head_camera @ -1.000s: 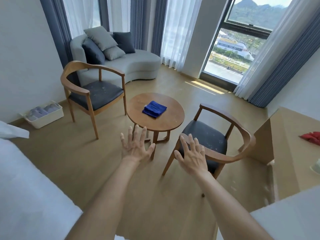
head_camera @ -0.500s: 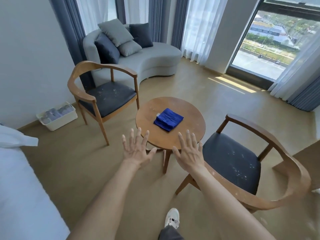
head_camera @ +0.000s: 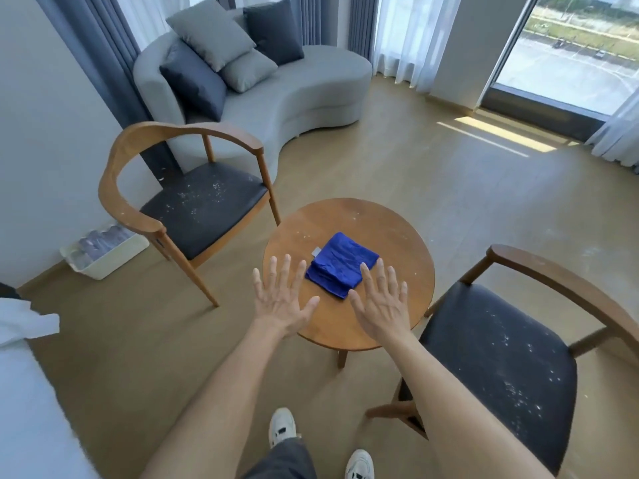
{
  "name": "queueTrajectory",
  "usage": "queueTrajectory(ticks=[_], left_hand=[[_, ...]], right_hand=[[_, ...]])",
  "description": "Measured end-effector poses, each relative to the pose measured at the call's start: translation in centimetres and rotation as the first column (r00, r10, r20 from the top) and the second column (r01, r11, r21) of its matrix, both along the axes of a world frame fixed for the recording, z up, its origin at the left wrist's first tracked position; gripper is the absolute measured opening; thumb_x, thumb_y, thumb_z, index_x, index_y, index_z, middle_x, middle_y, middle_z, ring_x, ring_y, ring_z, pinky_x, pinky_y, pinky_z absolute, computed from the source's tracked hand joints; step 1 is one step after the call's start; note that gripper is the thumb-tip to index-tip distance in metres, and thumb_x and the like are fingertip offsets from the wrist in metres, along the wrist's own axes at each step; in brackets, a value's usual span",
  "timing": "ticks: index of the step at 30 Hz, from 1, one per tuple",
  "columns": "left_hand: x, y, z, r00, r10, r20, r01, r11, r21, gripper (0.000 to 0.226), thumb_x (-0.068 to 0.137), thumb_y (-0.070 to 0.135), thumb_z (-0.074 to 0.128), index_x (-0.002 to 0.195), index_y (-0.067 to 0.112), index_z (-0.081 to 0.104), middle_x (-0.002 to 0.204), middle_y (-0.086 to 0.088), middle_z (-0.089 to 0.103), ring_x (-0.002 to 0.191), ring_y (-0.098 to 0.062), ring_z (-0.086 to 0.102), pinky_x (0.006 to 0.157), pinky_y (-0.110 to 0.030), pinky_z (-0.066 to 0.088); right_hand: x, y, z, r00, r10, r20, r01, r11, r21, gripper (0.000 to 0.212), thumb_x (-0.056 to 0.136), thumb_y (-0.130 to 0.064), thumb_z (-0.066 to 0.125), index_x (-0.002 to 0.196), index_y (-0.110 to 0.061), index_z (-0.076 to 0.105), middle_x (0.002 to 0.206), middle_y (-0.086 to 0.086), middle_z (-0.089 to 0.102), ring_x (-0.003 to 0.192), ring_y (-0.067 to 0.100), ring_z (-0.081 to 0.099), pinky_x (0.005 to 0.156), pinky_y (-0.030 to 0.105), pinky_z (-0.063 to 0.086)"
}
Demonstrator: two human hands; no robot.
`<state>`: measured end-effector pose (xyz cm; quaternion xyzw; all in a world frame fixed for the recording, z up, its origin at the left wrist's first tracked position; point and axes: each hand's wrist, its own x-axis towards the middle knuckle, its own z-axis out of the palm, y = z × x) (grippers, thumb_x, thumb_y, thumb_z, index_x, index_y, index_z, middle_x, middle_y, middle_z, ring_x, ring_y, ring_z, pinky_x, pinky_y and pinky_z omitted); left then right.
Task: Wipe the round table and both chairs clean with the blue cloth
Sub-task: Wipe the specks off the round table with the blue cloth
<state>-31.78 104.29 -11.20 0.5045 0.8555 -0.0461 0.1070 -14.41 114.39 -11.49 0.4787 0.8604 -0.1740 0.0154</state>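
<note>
A folded blue cloth (head_camera: 340,263) lies near the middle of the round wooden table (head_camera: 397,236), whose top carries a few white specks. My left hand (head_camera: 281,299) and my right hand (head_camera: 380,302) are stretched out over the table's near edge, fingers spread and holding nothing. My right fingertips are just short of the cloth's near corner. To the table's left stands a wooden chair (head_camera: 193,202) whose dark seat is dusted with white crumbs. A second such chair (head_camera: 501,357), also speckled, stands at the right.
A grey curved sofa (head_camera: 276,88) with cushions stands behind the left chair. A white bin (head_camera: 103,261) sits by the left wall. White bedding (head_camera: 24,375) fills the lower left. My white shoes (head_camera: 283,426) are on the wooden floor below the table.
I have walked closer, so the table and chairs loom larger. Both open hands have come forward over the table's near edge, and the right one has neared the cloth.
</note>
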Motion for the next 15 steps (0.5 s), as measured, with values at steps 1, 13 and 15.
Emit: queueTrajectory(ticks=[1,13,15], left_hand=[[-1.0,1.5,-0.5,1.0,-0.018,0.003,0.018,1.0,-0.011,0.078,0.092,0.066,0.02,0.147,0.031,-0.023,0.158,-0.005,-0.024,0.144,-0.029,-0.025,0.111,-0.055,-0.018],[-11.9,22.2,-10.2,0.875,-0.471,0.109,0.481,0.872,-0.095,0.078,0.092,0.063,0.022,0.151,0.028,-0.014,0.16,-0.003,-0.018,0.146,-0.028,-0.018,0.115,-0.055,-0.01],[-12.7,24.3,-11.9,0.839,-0.53,0.119,0.542,0.833,-0.111,0.077,0.093,0.062,0.021,0.152,0.027,-0.014,0.16,-0.004,-0.018,0.147,-0.029,-0.017,0.116,-0.055,-0.008]], right_hand=[[-0.7,1.0,-0.5,1.0,-0.013,0.002,0.013,1.0,-0.011,0.064,0.099,-0.053,0.021,0.153,-0.027,0.0,0.161,0.005,-0.011,0.148,0.027,-0.01,0.118,0.05,-0.001],[-8.9,12.6,-9.7,0.893,-0.436,0.113,0.45,0.875,-0.18,0.064,0.099,-0.052,0.024,0.153,-0.029,-0.001,0.162,0.001,-0.008,0.148,0.026,-0.007,0.118,0.049,0.0],[-10.1,13.9,-11.4,0.871,-0.47,0.144,0.49,0.85,-0.192,0.064,0.099,-0.053,0.024,0.153,-0.029,-0.002,0.162,0.001,-0.009,0.148,0.025,-0.007,0.118,0.048,0.0]])
